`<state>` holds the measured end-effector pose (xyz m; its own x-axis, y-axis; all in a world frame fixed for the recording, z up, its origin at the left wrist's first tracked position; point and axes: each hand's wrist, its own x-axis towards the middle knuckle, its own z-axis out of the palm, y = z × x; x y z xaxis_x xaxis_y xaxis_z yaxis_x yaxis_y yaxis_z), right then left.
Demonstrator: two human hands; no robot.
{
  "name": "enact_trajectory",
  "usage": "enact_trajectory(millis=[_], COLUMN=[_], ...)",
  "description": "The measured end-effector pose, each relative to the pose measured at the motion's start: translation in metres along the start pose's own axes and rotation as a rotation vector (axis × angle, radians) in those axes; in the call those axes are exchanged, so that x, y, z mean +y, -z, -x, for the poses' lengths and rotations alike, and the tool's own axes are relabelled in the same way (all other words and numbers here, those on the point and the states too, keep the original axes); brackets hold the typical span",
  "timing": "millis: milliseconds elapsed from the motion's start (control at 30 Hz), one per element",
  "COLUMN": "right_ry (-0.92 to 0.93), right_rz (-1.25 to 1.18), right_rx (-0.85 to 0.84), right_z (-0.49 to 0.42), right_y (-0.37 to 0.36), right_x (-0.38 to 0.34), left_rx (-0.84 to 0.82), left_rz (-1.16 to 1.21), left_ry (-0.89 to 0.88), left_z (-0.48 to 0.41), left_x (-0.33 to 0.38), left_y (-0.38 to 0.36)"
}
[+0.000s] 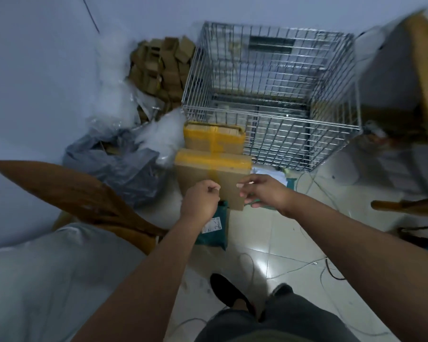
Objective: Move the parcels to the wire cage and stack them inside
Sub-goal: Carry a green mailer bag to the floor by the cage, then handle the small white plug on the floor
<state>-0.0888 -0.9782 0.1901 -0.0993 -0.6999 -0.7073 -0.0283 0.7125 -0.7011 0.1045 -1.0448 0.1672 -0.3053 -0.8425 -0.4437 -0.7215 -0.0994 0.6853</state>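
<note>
Box [211, 175], brown with yellow tape, lies just outside the cage [269, 95], at its near left corner. It is not inside. A second box [214, 139] with the same tape lies just behind it, against the cage's front wires. The cage stands on the floor [269, 243] with its top open; I cannot tell through the wires what is in it. Left hand [200, 199] is at the box's near left edge with its fingers curled tight. Blur hides whether they hold the edge, so I cannot tell its grip. Right hand [263, 191] is at the near right corner, thumb over the top face and fingers loosely curved. I cannot tell whether it grips or only touches. A teal mailer [214, 234] lies on the floor under the box's near edge. Left of the boxes are a grey bag [117, 166] and clear plastic wrap [119, 99], with a heap of small cartons [161, 67] against the wall behind them. A wooden chair [60, 191] is at near left. Thin cables [314, 183] trail over the tiles.
</note>
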Motion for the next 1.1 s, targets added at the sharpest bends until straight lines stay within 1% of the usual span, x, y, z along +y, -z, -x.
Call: enact_trajectory(millis=[133, 267, 433, 567, 800, 1000, 1100], right_ry=[0.036, 0.048, 0.038, 0.036, -0.054, -0.152, -0.193], right_rz=[-0.058, -0.123, -0.178, -0.233, -0.422, -0.687, -0.818], right_rx=[0.087, 0.179, 0.275, 0.404, 0.616, 0.876, 1.003], right_z=[0.035, 0.072, 0.109, 0.134, 0.176, 0.213, 0.235], right_y=[0.038, 0.078, 0.123, 0.155, 0.192, 0.191, 0.178], right_x=[0.01, 0.032, 0.07, 0.099, 0.146, 0.189, 0.215], left_rx=[-0.025, -0.039, -0.121, -0.196, -0.436, -0.718, -0.857], left_rz=[0.004, 0.007, -0.154, -0.19, -0.211, -0.361, -0.455], left_ry=[-0.038, -0.094, -0.192, -0.233, -0.284, -0.426, -0.56], left_z=[0.02, 0.042, 0.051, 0.05, 0.045, 0.054, 0.075], left_x=[0.046, 0.094, 0.145, 0.175, 0.22, 0.257, 0.269], left_y=[-0.016, -0.047, -0.098, -0.133, -0.202, -0.277, -0.322])
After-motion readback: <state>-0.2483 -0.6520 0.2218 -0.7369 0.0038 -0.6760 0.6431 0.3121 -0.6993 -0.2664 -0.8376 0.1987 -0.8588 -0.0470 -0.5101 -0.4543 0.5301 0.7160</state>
